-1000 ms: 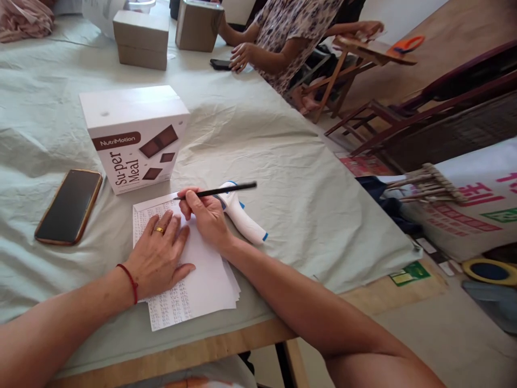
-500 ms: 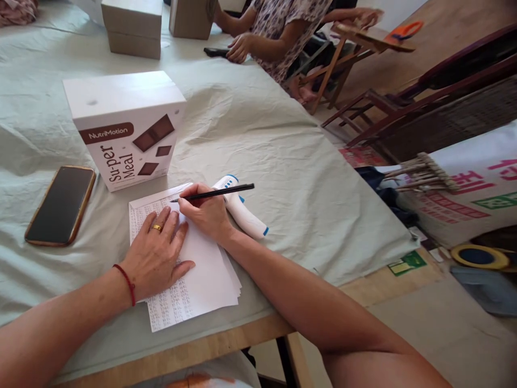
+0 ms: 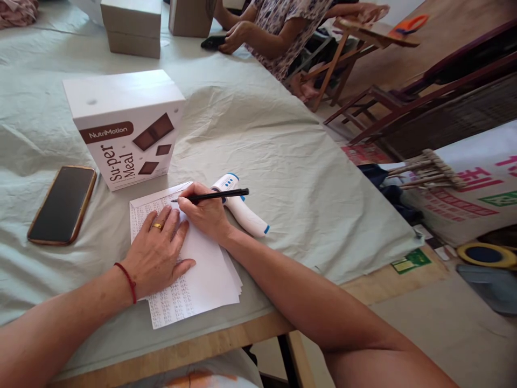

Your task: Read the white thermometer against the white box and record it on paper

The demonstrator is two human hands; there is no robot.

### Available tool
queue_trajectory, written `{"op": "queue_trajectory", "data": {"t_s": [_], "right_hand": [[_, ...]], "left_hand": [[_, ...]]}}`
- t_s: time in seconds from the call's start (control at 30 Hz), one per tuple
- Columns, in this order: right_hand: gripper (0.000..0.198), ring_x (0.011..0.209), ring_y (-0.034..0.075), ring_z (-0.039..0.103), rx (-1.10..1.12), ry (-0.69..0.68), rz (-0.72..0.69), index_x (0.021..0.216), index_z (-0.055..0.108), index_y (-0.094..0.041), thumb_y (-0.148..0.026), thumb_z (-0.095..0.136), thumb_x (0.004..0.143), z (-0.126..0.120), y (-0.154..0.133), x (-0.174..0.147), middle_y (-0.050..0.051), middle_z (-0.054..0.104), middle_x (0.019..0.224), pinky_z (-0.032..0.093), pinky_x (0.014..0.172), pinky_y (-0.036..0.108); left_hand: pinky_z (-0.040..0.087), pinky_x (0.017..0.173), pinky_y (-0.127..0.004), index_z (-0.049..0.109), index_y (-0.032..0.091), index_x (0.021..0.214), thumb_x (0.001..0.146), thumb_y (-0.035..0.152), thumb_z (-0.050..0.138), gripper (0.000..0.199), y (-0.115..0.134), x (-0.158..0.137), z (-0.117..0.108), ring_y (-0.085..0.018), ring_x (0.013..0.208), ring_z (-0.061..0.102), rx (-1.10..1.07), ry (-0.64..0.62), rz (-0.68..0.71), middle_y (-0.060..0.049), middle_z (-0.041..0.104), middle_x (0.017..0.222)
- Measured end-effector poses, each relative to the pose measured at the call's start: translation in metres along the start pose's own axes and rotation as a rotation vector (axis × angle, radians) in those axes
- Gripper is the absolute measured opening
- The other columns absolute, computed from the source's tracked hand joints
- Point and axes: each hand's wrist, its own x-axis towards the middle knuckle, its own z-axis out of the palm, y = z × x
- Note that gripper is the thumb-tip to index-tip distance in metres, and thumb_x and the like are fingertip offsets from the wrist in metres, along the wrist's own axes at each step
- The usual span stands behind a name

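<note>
My right hand [image 3: 207, 213] pinches a black pen [image 3: 226, 193], its tip at the upper part of a sheet of paper [image 3: 205, 280]. Columns of small handwriting fill the sheet's left side, and more sheets lie beneath it. Flat on the paper, with fingers stretched out, rests my left hand [image 3: 159, 253], which wears a gold ring and a red cord bracelet. Just beyond my right hand lies a white and blue infrared thermometer [image 3: 248, 215], partly hidden by that hand. A white NutriMotion box [image 3: 129, 134] stands behind the paper.
A smartphone [image 3: 62, 203] lies at left on the wrinkled tablecloth [image 3: 258, 129]. Cardboard boxes [image 3: 133, 37] stand at the back. Across the table, a person's hand [image 3: 238, 36] holds a dark object. Chairs, a printed sack [image 3: 476, 188] and a tape roll [image 3: 487, 254] are at right.
The pen's rear end has dipped slightly and moved left, while its tip stays near the same spot. My left hand keeps its place. Across the table, the other person's hand has shifted a little.
</note>
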Motion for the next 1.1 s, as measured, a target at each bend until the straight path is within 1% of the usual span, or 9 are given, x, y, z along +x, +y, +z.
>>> {"op": "queue_trajectory", "data": {"t_s": [0.13, 0.43, 0.6, 0.93, 1.1], "right_hand": [[0.009, 0.062, 0.014, 0.05, 0.002, -0.017, 0.007, 0.069, 0.055, -0.026, -0.028, 0.058, 0.076, -0.0006, -0.0013, -0.0003, -0.003, 0.058, 0.064, 0.05, 0.066, 0.03], [0.007, 0.063, 0.015, 0.052, -0.006, -0.028, 0.037, 0.068, 0.055, -0.026, -0.028, 0.059, 0.074, -0.0003, -0.0025, -0.0006, -0.003, 0.06, 0.066, 0.05, 0.066, 0.03], [0.007, 0.064, 0.015, 0.053, 0.005, -0.029, 0.021, 0.068, 0.056, -0.026, -0.028, 0.059, 0.073, 0.0001, -0.0015, -0.0008, -0.002, 0.061, 0.067, 0.05, 0.065, 0.03], [0.007, 0.062, 0.015, 0.051, -0.013, -0.04, 0.013, 0.067, 0.054, -0.027, -0.026, 0.058, 0.073, -0.0008, -0.0018, -0.0002, -0.003, 0.059, 0.064, 0.049, 0.064, 0.03], [0.007, 0.062, 0.015, 0.052, -0.023, -0.007, 0.02, 0.067, 0.054, -0.026, -0.027, 0.057, 0.074, -0.0005, -0.0018, -0.0008, -0.003, 0.06, 0.064, 0.05, 0.065, 0.029]], "left_hand": [[0.04, 0.118, -0.058, 0.053, -0.001, 0.149, 0.102, 0.057, 0.054, 0.074, 0.0, 0.0002, -0.0011, -0.046, 0.146, 0.048, -0.003, -0.008, 0.0, -0.033, 0.05, 0.156], [0.037, 0.119, -0.058, 0.052, -0.001, 0.149, 0.101, 0.055, 0.058, 0.075, 0.0004, -0.0012, -0.0002, -0.047, 0.147, 0.046, -0.058, 0.007, -0.012, -0.033, 0.049, 0.155], [0.038, 0.119, -0.058, 0.051, -0.002, 0.15, 0.102, 0.056, 0.056, 0.075, 0.0005, -0.0014, -0.0001, -0.047, 0.147, 0.046, -0.032, 0.0, -0.004, -0.033, 0.049, 0.155], [0.038, 0.118, -0.058, 0.053, -0.001, 0.148, 0.102, 0.057, 0.055, 0.074, 0.0003, -0.0014, 0.0, -0.047, 0.147, 0.046, -0.023, 0.002, -0.004, -0.033, 0.049, 0.155], [0.038, 0.118, -0.058, 0.054, 0.001, 0.148, 0.101, 0.056, 0.057, 0.072, 0.0002, -0.0011, -0.0004, -0.046, 0.147, 0.046, -0.059, 0.012, -0.016, -0.032, 0.05, 0.156]]}}
